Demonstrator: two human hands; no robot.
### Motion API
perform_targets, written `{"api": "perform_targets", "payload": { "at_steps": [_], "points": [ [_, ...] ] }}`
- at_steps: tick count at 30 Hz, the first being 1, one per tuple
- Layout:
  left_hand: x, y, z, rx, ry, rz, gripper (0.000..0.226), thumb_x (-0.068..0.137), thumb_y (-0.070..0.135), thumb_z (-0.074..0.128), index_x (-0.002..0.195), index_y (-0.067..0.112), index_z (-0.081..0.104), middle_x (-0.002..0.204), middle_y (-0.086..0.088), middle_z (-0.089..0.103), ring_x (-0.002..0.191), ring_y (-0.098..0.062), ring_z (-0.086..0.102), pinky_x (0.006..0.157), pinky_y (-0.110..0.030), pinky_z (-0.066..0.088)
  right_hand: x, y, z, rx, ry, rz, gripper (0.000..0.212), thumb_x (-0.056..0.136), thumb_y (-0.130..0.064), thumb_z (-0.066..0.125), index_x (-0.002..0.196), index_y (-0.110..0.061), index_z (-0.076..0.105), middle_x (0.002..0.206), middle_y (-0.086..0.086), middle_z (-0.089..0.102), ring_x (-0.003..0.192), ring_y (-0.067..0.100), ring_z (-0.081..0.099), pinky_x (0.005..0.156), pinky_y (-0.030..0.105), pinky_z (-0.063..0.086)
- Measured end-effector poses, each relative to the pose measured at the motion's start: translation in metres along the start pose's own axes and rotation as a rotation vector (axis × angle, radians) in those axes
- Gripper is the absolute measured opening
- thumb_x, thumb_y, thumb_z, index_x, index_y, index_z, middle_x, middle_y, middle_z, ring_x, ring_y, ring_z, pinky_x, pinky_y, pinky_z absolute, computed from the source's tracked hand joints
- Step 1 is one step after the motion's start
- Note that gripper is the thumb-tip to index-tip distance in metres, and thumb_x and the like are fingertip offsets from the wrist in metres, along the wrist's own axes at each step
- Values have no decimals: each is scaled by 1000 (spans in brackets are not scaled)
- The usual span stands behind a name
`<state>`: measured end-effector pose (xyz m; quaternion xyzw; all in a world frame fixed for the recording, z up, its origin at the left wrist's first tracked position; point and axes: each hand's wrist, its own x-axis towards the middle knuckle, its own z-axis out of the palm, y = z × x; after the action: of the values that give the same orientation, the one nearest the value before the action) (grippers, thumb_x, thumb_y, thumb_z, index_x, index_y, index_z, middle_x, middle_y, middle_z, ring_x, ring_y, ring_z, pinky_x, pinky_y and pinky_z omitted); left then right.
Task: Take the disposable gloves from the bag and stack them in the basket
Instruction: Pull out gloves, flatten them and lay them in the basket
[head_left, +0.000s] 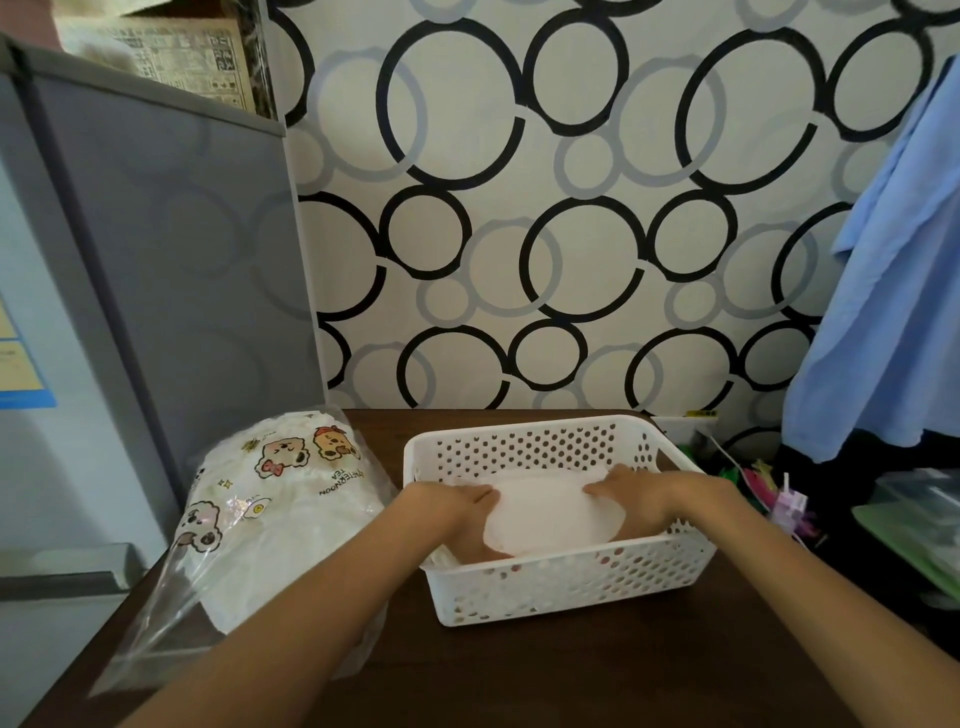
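Note:
A white perforated plastic basket (571, 584) stands on the dark wooden table. Inside it lies a pale, translucent stack of disposable gloves (550, 512). My left hand (457, 512) holds the stack's left edge, fingers on top and thumb side below. My right hand (631, 496) holds the stack's right edge the same way. Both hands are inside the basket. To the left lies the clear plastic bag (270, 514) printed with cartoon bears, still bulging with white contents, its open mouth toward the table's front left.
A grey cabinet (171, 260) rises at the left, right behind the bag. Blue cloth (893, 291) hangs at the right. Colourful small items and a green tray (914, 540) sit beyond the table's right edge. A circle-patterned wall stands behind the table.

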<state>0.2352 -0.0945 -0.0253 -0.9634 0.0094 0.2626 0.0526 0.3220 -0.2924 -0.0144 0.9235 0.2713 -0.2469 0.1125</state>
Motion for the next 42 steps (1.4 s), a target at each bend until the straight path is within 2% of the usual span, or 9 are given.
{"api": "perform_targets", "payload": {
  "at_steps": [6, 12, 19, 22, 26, 31, 35, 39, 42],
  "points": [
    [-5, 5, -2, 95, -19, -22, 85, 96, 49, 46, 154, 18, -7, 162, -1, -5, 148, -24, 9, 119, -47, 15, -1, -6, 8, 40, 28, -33, 80, 91, -34, 59, 152, -24, 8, 154, 8, 14, 142, 28, 17, 115, 42, 21],
    [-39, -6, -20, -80, 295, 27, 79, 77, 76, 50, 142, 31, 41, 152, 5, 34, 140, -21, 29, 114, -46, 26, -24, 0, -4, 326, 88, -75, 78, 84, -40, 68, 147, -29, 24, 152, -1, 25, 139, 21, 26, 115, 38, 25],
    [-135, -86, -4, -444, 639, -71, 18, 84, 29, 72, 100, 30, 64, 114, 12, 59, 102, -9, 54, 91, -29, 45, -60, -27, -15, 340, 473, -73, 52, 88, -33, 63, 137, -29, 45, 146, -2, 40, 133, 18, 35, 109, 33, 30],
    [-153, -122, 11, -457, 522, -201, 33, 77, 37, 77, 104, 25, 64, 114, 10, 60, 103, -10, 55, 92, -30, 46, -91, -83, -21, 478, 635, -214, 35, 89, -31, 63, 124, -33, 57, 123, -11, 58, 105, 5, 54, 87, 22, 42],
    [-161, -133, 22, -620, 336, -116, 77, 52, 74, 65, 115, 31, 61, 111, 20, 57, 106, -1, 54, 80, -18, 52, -118, -171, -16, 507, 669, -442, 21, 91, -30, 60, 110, -37, 66, 97, -19, 63, 83, -3, 58, 70, 10, 43],
    [-147, -143, 29, -715, 482, -89, 15, 85, 23, 71, 77, 13, 62, 104, 2, 70, 91, -10, 66, 73, -28, 59, -91, -240, 0, 263, 537, -406, 34, 94, -16, 55, 127, -25, 59, 128, 3, 59, 113, 20, 56, 98, 34, 43],
    [-148, -148, 30, -793, 562, -14, 30, 88, 13, 67, 64, 14, 50, 88, -1, 74, 81, -10, 72, 69, -29, 59, -64, -260, 12, 119, 493, -368, 53, 98, -11, 43, 147, -27, 30, 149, 6, 35, 134, 27, 35, 111, 40, 25],
    [-148, -145, 28, -768, 607, 56, 29, 83, 3, 65, 64, 26, 65, 90, 6, 75, 84, -9, 70, 76, -40, 59, -45, -266, 23, 81, 582, -301, 30, 98, -12, 42, 123, -15, 58, 126, 8, 57, 116, 26, 54, 87, 33, 40],
    [-145, -147, 31, -688, 593, 76, 35, 83, 9, 63, 71, 39, 75, 90, 11, 74, 91, -29, 68, 81, -49, 56, -47, -265, 23, 126, 613, -318, 18, 95, -19, 51, 103, -17, 67, 104, 3, 65, 99, 21, 60, 77, 29, 41]
  ]
}}
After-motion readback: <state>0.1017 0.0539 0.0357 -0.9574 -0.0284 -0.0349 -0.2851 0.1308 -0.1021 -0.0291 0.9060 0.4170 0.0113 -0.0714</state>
